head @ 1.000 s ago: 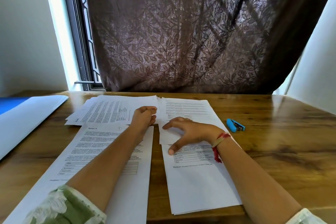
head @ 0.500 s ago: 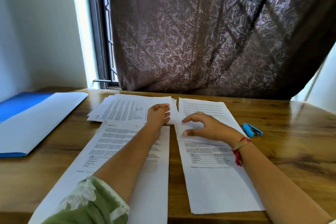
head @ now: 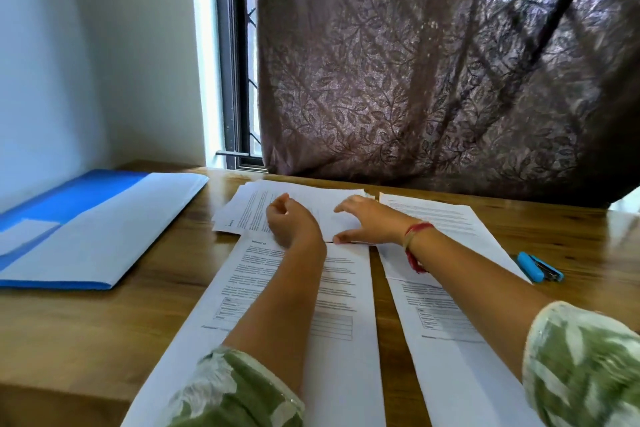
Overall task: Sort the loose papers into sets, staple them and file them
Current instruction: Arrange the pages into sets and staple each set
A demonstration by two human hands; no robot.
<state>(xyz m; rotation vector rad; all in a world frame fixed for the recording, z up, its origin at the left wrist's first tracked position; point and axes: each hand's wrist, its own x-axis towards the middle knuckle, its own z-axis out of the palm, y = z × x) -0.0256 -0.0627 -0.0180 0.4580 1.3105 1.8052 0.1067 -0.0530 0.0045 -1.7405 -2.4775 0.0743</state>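
Observation:
A fanned pile of printed papers [head: 247, 210] lies at the far middle of the wooden table [head: 104, 329]. My left hand [head: 292, 222] rests on this pile with its fingers curled and holds nothing that I can see. My right hand [head: 372, 222] lies spread over the pile's right part, fingers on top and thumb at the near edge. A printed set [head: 346, 291] lies under my left forearm. Another set [head: 450, 378] lies under my right forearm, with a further sheet [head: 450, 218] on its far end. A blue stapler [head: 538, 267] sits to the right.
An open blue folder [head: 86, 236] with white paper in it lies at the left of the table. A brown curtain [head: 433, 80] hangs behind the table's far edge, next to a window frame [head: 233, 80]. Bare wood shows at front left.
My right hand has moved left, off the right-hand sheets and onto the far pile beside my left hand. The view has turned left, showing more of the blue folder.

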